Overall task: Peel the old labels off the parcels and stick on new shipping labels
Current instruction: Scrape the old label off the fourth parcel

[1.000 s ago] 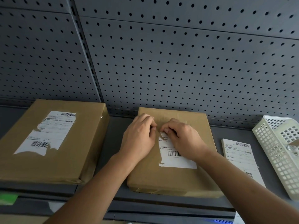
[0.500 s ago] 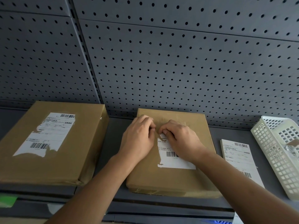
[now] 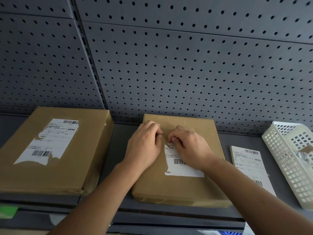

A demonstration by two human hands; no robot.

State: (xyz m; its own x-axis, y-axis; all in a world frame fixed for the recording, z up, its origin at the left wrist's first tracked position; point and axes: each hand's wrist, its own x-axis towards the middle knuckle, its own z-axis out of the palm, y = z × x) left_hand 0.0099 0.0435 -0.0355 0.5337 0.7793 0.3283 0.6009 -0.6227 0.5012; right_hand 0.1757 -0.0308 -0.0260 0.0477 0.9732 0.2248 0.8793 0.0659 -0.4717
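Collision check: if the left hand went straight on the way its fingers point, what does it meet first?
Most likely the right hand. The left hand points right across the middle parcel, and the right hand, at the old label's top edge, sits just ahead. Depth unclear.

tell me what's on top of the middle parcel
An old label, white with a barcode, torn along its top, and the left hand and right hand, fingers curled at that edge. The right hand covers the label's upper right; whether they pinch it is hidden.
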